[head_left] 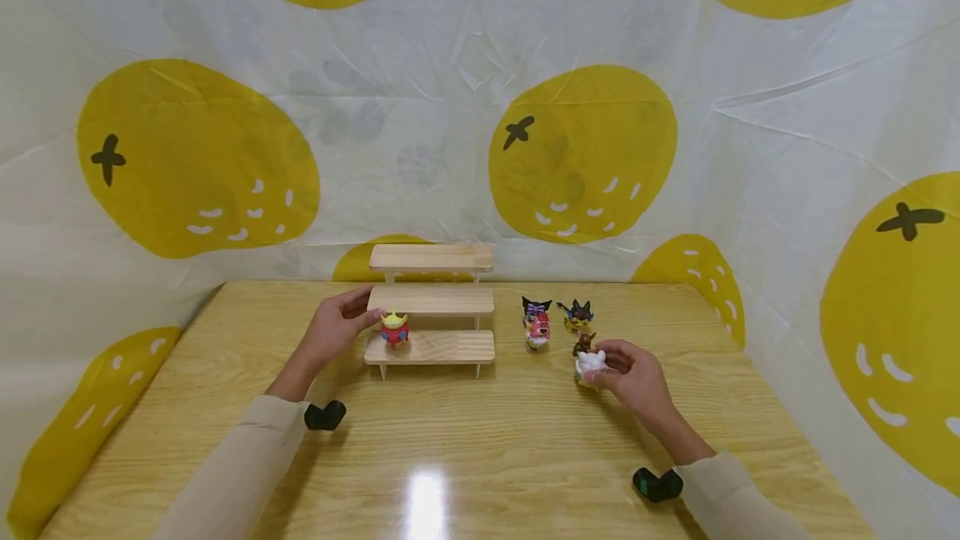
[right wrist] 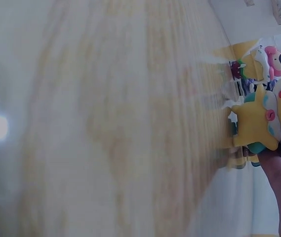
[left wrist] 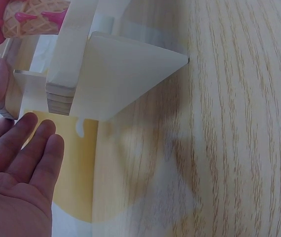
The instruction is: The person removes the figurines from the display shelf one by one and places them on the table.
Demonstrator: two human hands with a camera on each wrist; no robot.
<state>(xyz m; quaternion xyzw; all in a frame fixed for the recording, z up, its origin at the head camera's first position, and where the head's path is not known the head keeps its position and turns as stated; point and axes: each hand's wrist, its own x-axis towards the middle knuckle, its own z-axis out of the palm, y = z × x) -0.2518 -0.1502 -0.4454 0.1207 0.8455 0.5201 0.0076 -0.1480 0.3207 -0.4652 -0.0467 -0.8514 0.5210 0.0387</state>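
Note:
A three-tier wooden display stand (head_left: pixel 431 300) stands at the back of the table. My left hand (head_left: pixel 337 325) holds the left end of its middle step, thumb in front and fingers behind; the left wrist view shows this hand (left wrist: pixel 21 173) with the other fingers fairly straight. A red and blue figurine with a yellow top (head_left: pixel 395 332) sits on the lowest step, at its left. My right hand (head_left: pixel 633 377) pinches a white-backed figurine (head_left: pixel 591 363) low over the table. From the right wrist, this figurine (right wrist: pixel 259 121) shows a yellow body and red cheeks.
Right of the stand are a black and purple figurine (head_left: pixel 536 307), a pink one (head_left: pixel 537 332) and a dark one with yellow (head_left: pixel 578 315). A brown figurine (head_left: pixel 584 343) stands just behind the held one. A fruit-print curtain (head_left: pixel 420 165) hangs behind the table (head_left: pixel 495 440).

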